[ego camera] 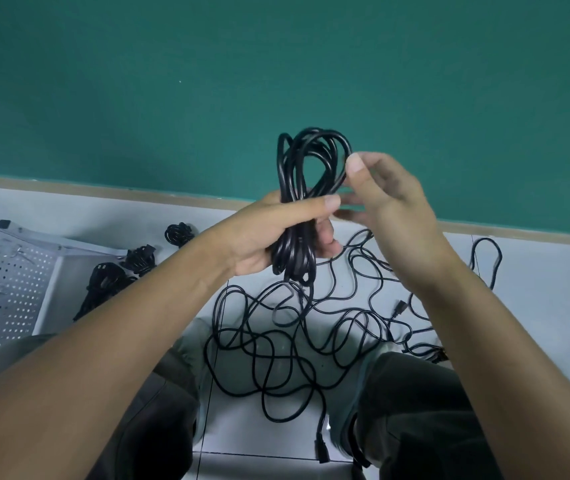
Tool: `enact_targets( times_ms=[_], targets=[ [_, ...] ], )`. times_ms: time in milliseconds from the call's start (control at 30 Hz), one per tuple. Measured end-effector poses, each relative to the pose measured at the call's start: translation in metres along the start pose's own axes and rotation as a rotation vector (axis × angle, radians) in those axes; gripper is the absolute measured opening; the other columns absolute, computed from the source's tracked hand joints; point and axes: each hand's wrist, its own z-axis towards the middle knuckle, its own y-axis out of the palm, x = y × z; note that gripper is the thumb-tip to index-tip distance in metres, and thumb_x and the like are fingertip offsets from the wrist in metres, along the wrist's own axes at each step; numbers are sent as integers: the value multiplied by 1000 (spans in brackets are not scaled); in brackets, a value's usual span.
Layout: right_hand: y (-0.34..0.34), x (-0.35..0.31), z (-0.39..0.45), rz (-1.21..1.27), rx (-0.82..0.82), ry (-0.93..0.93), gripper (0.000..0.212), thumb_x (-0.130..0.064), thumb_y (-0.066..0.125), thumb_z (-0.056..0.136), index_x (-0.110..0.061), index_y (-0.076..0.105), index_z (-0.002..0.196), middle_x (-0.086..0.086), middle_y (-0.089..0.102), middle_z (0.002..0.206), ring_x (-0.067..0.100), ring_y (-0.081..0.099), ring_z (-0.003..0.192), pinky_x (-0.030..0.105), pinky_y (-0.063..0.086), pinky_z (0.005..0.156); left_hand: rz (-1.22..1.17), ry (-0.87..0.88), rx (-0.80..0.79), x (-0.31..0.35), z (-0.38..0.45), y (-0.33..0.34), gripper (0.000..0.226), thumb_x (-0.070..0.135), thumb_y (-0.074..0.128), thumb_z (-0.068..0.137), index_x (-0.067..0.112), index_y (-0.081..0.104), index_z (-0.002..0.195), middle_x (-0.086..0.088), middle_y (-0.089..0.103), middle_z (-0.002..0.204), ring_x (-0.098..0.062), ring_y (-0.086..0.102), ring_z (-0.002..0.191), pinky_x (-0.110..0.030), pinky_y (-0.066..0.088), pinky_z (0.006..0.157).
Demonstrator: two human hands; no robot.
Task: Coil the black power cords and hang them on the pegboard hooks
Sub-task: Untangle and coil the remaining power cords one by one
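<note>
Nearest, at 6 o'clock, two knees in dark trousers (415, 403) frame a patch of white tiled floor (536, 278). On it, between the knees and running out toward 3 o'clock, lies a loose tangle of black cord (276, 344); how many separate cords make it up I cannot tell, but two plug ends show plainly, one (321, 448) at 6 o'clock and one (399, 308) toward 3 o'clock.

Farther out, at the centre, the left hand (276, 233) grips one coiled cord (306, 188) at its middle, fingers and thumb wrapped round the bundle, with loops standing up above the fist and hanging below it. The right hand (391, 199) is just beside the coil at its 3 o'clock side, fingers loosely curved and spread, thumb tip at the top loops; whether it touches them is blurred.

At 9 o'clock a white pegboard (3, 289) lies flat on the floor, and three finished coiled bundles (138, 259) lie beside its far edge. Beyond, at 12 o'clock, rises a green wall (276, 64).
</note>
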Motion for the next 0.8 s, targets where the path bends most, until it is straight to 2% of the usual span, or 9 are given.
enact_targets(
  times_ms=[133, 300, 367, 433, 500, 567, 667, 733, 800],
  targets=[
    [6, 10, -3, -81, -310, 173, 80, -75, 11, 95, -26, 68, 123, -2, 76, 113, 12, 71, 109, 45, 46, 111, -349, 64, 78, 10, 5, -4, 25, 35, 60, 92, 17, 54, 75, 8, 53, 55, -7, 61, 54, -25, 59, 67],
    [32, 24, -10, -258, -444, 261, 114, -105, 8, 59, -35, 60, 132, -16, 72, 118, 1, 65, 115, 42, 39, 114, -736, 157, 348, 20, 11, -25, 31, 39, 62, 99, 18, 53, 78, 14, 49, 55, 0, 54, 50, -22, 56, 63],
    [37, 21, -12, -281, -480, 297, 98, -101, 11, 68, -35, 64, 118, -12, 75, 112, 6, 65, 115, 37, 40, 112, -790, 190, 468, 18, 14, -31, 35, 40, 63, 100, 17, 56, 74, 11, 54, 59, -2, 59, 56, -24, 58, 70],
    [39, 14, -16, -308, -525, 312, 71, -82, 23, 92, -28, 67, 107, -5, 78, 100, 11, 70, 106, 31, 44, 105, -826, 213, 569, 15, 16, -36, 30, 37, 66, 99, 15, 61, 78, 9, 62, 64, -5, 67, 61, -25, 59, 75],
    [40, 11, -18, -298, -560, 262, 47, -51, 44, 106, -10, 67, 108, -2, 75, 95, 19, 74, 95, 41, 50, 104, -784, 237, 636, 12, 18, -36, 23, 32, 68, 98, 13, 63, 86, 7, 64, 65, -8, 69, 63, -25, 59, 72],
    [39, 10, -19, -314, -579, 211, 33, -30, 57, 105, 1, 65, 111, 0, 75, 90, 23, 73, 97, 48, 48, 107, -591, 278, 745, 8, 21, -35, 21, 27, 69, 98, 10, 61, 89, 6, 60, 60, -9, 66, 58, -24, 57, 65],
    [34, 9, -19, -361, -584, 168, 15, -18, 65, 99, -6, 72, 105, 0, 73, 74, 26, 67, 100, 46, 44, 110, -180, 375, 862, 2, 23, -29, 24, 23, 69, 99, 13, 57, 80, 8, 59, 56, -13, 63, 56, -35, 57, 71],
    [33, 7, -21, -306, -565, 191, 14, -12, 66, 98, -2, 71, 104, -2, 69, 74, 27, 70, 83, 52, 47, 107, 74, 438, 865, 0, 22, -27, 30, 21, 68, 99, 15, 56, 73, 8, 60, 54, -17, 64, 61, -34, 56, 76],
    [31, 5, -22, -252, -546, 229, 13, -11, 67, 97, -2, 70, 106, -7, 69, 81, 13, 70, 67, 49, 52, 104, 239, 481, 831, -4, 20, -28, 31, 19, 68, 99, 13, 56, 71, 6, 61, 53, -16, 63, 59, -28, 53, 69]
  ],
)
